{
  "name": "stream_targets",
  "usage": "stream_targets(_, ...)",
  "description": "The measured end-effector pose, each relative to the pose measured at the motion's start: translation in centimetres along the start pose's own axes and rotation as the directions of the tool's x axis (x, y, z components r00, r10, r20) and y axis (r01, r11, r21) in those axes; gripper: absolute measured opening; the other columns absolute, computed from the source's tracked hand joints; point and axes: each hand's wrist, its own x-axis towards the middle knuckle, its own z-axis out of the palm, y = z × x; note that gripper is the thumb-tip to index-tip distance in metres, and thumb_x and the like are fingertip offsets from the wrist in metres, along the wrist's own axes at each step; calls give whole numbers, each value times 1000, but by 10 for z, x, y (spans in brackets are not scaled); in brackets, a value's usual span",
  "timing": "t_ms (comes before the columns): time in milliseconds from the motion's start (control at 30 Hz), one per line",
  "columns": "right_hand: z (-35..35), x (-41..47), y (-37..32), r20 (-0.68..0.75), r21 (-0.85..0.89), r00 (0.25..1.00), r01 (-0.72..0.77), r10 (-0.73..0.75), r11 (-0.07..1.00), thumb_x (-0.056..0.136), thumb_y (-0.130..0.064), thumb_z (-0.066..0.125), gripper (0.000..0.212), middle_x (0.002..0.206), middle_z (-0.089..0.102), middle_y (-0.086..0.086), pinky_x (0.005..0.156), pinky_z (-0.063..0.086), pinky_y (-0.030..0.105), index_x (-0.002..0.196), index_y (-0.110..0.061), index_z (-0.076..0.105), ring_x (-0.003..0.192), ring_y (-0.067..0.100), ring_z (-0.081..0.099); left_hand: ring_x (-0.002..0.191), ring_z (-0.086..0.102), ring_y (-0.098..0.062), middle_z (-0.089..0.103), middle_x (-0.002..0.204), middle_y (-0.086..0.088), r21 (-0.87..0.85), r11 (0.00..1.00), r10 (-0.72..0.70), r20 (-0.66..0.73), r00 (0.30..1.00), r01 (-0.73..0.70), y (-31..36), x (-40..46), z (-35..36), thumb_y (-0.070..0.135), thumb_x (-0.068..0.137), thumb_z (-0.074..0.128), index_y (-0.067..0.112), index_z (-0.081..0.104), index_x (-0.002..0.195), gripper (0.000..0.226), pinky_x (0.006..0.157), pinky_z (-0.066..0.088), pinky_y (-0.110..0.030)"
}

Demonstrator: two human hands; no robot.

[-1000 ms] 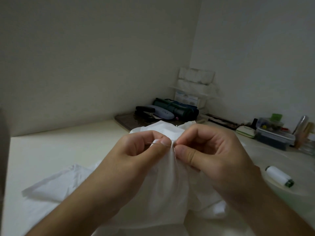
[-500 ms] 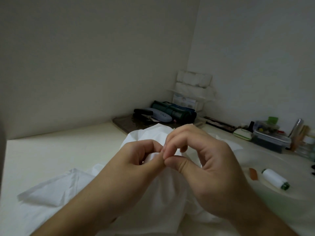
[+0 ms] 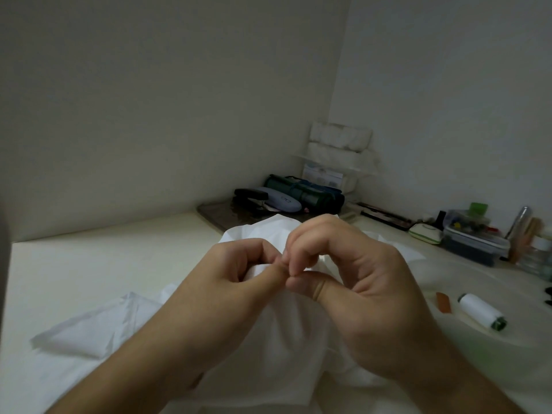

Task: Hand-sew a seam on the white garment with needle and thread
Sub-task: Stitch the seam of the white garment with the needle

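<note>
No lettering can be read; a mark on the grey case [image 3: 279, 199] is too blurred.

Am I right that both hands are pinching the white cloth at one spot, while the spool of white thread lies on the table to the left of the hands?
Not quite. The head view shows the left hand and right hand pinching the white cloth together, but the spool of white thread lies on the table to the right of the hands, not the left.
</note>
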Motion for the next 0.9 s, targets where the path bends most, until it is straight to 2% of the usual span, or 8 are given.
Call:
stream_targets(167,-8,2,1,-109,398,984,-87,142,913,90,0,64,9,92,71,9,95,52,33,87,-8,61,101,29,70,68,62,-3,68,68,13,115,993,-1,-128,992,16,-6,2,0,40,96,68,26,76,83,21,70,44,-28)
stream_targets(267,-15,5,-2,-139,592,960,-116,243,797,95,-14,60,10,81,64,11,93,55,39,95,-5,55,85,30,69,67,60,-1,67,68,16,133,991,-8,-169,986,31,-9,3,-1,35,96,67,26,76,83,18,70,42,-27)
stream_targets(333,-18,7,-4,-196,628,935,-113,297,770,101,-12,54,7,72,53,7,76,58,37,97,-6,50,65,24,56,67,60,-1,67,68,16,124,992,-9,-180,984,31,-9,3,-1,35,96,67,26,75,83,18,70,42,-27)
stream_targets(433,-22,7,-2,-275,466,915,-141,294,873,104,-12,52,6,69,45,2,57,43,29,97,-11,52,60,18,39,66,60,-3,69,69,9,113,993,-4,-185,983,25,-8,3,-2,34,96,66,24,75,83,19,70,44,-29)
stream_targets(533,-23,3,1,-198,76,952,-221,231,972,97,-17,57,8,75,47,3,60,40,26,99,-24,59,66,15,43,67,62,-8,73,75,0,120,993,8,-178,984,13,-6,2,-3,33,98,66,22,75,85,18,69,48,-34)
stream_targets(667,-22,0,3,-61,-389,977,-212,205,897,90,-15,74,21,77,52,-16,72,44,11,99,-32,65,76,5,55,69,64,-10,73,73,7,99,995,48,-162,986,-32,-8,2,-4,30,98,68,24,77,89,15,68,48,-34)
stream_targets(800,-20,3,5,-41,-502,983,-174,178,847,86,-13,83,21,83,65,-19,80,42,4,83,-32,74,90,0,63,60,50,-17,56,61,3,57,997,53,-117,992,-46,-5,1,-3,31,97,69,31,76,101,8,60,37,-34)
stream_targets(900,-20,4,5,-62,-487,984,-178,169,855,84,-10,85,23,78,65,-18,74,42,4,78,-30,75,81,1,61,71,69,-10,75,75,9,109,990,96,-101,990,-85,-1,-1,-3,35,94,71,35,79,100,11,68,50,-33)
